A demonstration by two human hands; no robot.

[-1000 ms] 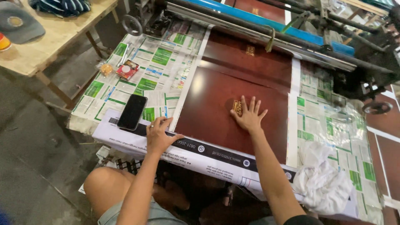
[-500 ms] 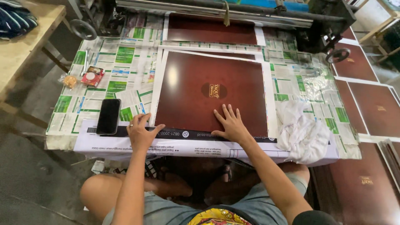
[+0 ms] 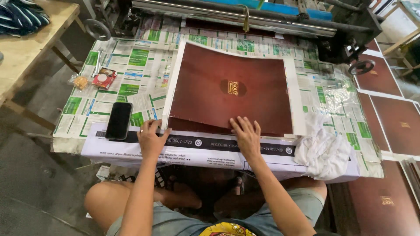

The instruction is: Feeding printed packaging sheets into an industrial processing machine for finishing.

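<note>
Black phone left, white rag right of brown sheet.

- A small print-finishing or cover-making workshop — the signs all sit around the work table, which is papered over with taped-down newspaper sheets.
- Along the table's far edge runs a long machine with steel rollers, a dark frame and round handwheels at its ends.
- On the table lies a large dark-red printed sheet with a gold emblem; more of the same red covers are spread on the floor to the table's right.
- A crumpled white rag rests at the table's near right corner.
- Left of the table — a bare plank bench on a rough concrete floor.
</note>
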